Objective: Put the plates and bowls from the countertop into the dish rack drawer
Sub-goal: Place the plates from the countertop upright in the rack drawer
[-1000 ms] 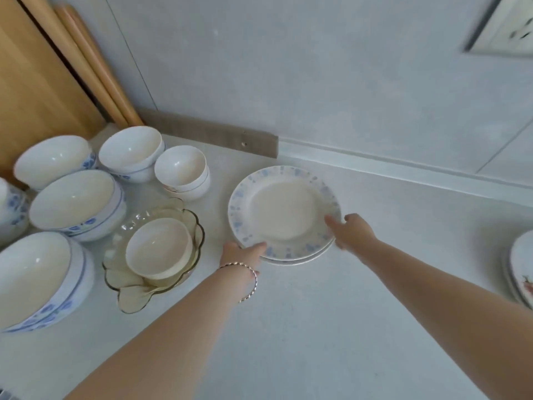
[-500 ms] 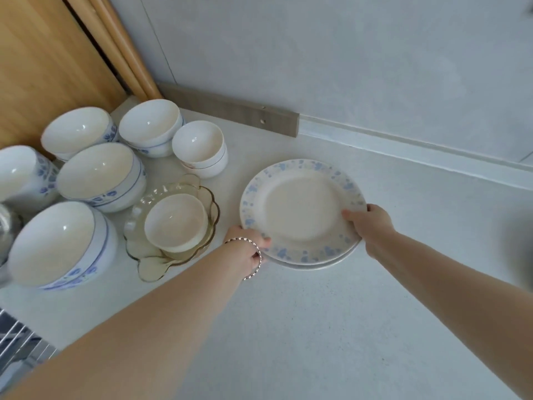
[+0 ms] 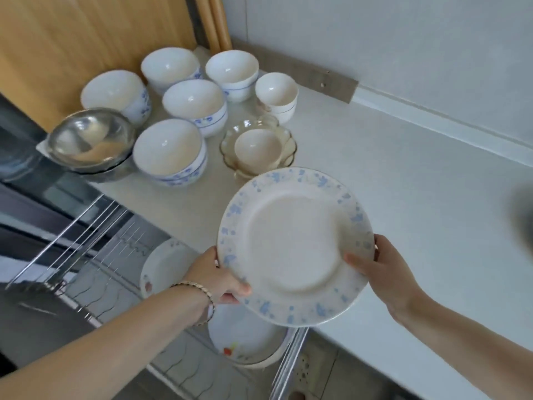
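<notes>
Head view, looking down on a white worktop [image 3: 418, 183] and the open dish rack drawer [image 3: 288, 359] below its front edge.

The blue-flowered plate [image 3: 294, 243] is held face up, clear of the worktop, over the front edge and partly above the drawer. Whether a second plate lies beneath it cannot be told.

The left grip [image 3: 219, 280] pinches the plate's rim at 8 o'clock, with the thumb on the upper face and the fingers hidden under the plate. A bead bracelet [image 3: 202, 295] circles that wrist. The right grip [image 3: 383, 272] pinches the rim at 4 o'clock, with the thumb laid on the upper face and the fingers curled beneath.

At 10 to 12 o'clock from the plate, well apart from it, six white bowls [image 3: 193, 103] stand upright on the worktop, most with blue patterns. A metal bowl [image 3: 89, 140] stands at the worktop's corner, at 9 o'clock of the group. An amber glass dish [image 3: 290, 140] at 12 o'clock, near the plate's rim, holds a small white bowl [image 3: 258, 147].

In the drawer, one white plate [image 3: 164, 264] leans in the wire rack at 9 o'clock of the left grip. A red-flowered plate [image 3: 245, 339] lies at 6 o'clock, partly hidden by the forearm and the held plate.

A wooden board [image 3: 86, 39] stands behind the bowls.
</notes>
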`<move>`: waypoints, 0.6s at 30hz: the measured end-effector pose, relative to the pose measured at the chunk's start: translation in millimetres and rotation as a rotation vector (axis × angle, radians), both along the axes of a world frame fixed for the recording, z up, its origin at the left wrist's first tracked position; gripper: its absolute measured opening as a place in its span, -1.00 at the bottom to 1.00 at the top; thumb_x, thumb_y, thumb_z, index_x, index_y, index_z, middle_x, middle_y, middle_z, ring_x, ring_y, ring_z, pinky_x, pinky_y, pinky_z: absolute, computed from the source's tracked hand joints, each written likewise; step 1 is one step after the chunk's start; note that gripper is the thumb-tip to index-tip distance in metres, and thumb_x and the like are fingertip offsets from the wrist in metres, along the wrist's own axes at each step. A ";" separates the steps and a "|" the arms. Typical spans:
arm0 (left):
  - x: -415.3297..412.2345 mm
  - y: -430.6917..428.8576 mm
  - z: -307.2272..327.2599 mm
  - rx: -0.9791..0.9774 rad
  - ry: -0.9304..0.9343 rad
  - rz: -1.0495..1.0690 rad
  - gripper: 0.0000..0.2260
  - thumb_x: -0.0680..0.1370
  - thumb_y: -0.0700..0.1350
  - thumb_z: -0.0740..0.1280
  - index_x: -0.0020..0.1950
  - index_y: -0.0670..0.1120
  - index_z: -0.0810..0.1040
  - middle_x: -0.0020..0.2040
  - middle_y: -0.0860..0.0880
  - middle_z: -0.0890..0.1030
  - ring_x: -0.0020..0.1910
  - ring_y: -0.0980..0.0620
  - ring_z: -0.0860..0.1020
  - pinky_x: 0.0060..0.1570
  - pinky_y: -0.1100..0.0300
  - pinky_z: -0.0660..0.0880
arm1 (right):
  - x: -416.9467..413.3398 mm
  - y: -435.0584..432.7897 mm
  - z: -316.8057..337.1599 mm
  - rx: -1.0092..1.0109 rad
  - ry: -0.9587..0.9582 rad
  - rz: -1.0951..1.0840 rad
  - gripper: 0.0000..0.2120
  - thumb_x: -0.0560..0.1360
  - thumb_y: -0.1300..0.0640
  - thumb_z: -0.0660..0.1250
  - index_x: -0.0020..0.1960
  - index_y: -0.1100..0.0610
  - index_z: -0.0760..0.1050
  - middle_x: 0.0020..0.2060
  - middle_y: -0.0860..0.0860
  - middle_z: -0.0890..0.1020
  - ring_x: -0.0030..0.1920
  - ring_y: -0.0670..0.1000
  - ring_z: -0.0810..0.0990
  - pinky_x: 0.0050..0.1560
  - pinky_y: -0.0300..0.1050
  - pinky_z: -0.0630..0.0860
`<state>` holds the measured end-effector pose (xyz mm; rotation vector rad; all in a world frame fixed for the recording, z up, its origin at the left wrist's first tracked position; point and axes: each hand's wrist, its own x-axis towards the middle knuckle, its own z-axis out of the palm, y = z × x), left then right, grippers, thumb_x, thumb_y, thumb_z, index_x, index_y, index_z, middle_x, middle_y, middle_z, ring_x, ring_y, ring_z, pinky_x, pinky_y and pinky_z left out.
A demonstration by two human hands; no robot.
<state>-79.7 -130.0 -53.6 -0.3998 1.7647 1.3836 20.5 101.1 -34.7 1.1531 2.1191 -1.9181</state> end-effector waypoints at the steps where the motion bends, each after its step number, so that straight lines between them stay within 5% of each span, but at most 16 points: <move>1: 1.7 -22.2 -1.7 -0.008 -0.006 -0.020 -0.53 0.29 -0.57 0.39 -0.10 -0.02 0.49 -0.08 -0.08 0.63 -0.10 -0.10 0.61 -0.33 0.07 0.62 | 5.0 -22.3 -1.0 0.009 -0.017 0.012 -0.79 0.45 0.24 0.38 -0.08 -0.02 0.42 -0.12 -0.04 0.61 -0.12 -0.07 0.58 -0.25 -0.25 0.46; 9: -15.7 -191.8 -23.4 -0.212 -0.047 -0.336 -0.55 0.25 -0.52 0.45 -0.07 -0.05 0.49 -0.07 -0.06 0.64 -0.14 -0.03 0.62 -0.33 0.12 0.64 | 39.9 -201.6 -40.2 -0.070 -0.203 0.033 -0.74 0.42 0.22 0.41 -0.05 -0.05 0.40 -0.14 -0.10 0.64 -0.18 -0.19 0.60 -0.37 -0.39 0.47; 13: -33.0 -244.9 -48.0 -0.293 -0.197 -0.405 -0.56 0.28 -0.62 0.34 -0.11 -0.12 0.50 -0.17 -0.13 0.65 -0.25 -0.08 0.63 -0.43 0.04 0.63 | 45.8 -270.4 -72.9 -0.150 -0.315 -0.003 -0.71 0.40 0.28 0.41 0.07 0.13 0.45 -0.08 0.07 0.65 -0.06 0.05 0.63 -0.06 -0.12 0.60; 16: -48.9 -272.5 -79.0 -0.354 -0.282 -0.461 -0.58 0.30 -0.62 0.33 -0.11 -0.13 0.51 -0.16 -0.17 0.66 -0.23 -0.12 0.64 -0.39 0.01 0.63 | 36.1 -301.2 -104.9 -0.195 -0.362 -0.016 -0.77 0.38 0.31 0.39 -0.15 0.01 0.43 -0.25 -0.09 0.61 -0.24 -0.14 0.58 -0.37 -0.45 0.50; 18: -62.7 -281.1 -104.5 -0.399 -0.294 -0.470 -0.61 0.30 -0.60 0.34 -0.12 -0.13 0.52 -0.15 -0.16 0.66 -0.22 -0.11 0.64 -0.32 0.00 0.63 | 21.0 -314.9 -131.9 -0.212 -0.414 -0.032 -0.83 0.38 0.29 0.38 -0.09 0.10 0.46 -0.19 -0.03 0.61 -0.22 -0.08 0.57 -0.29 -0.36 0.51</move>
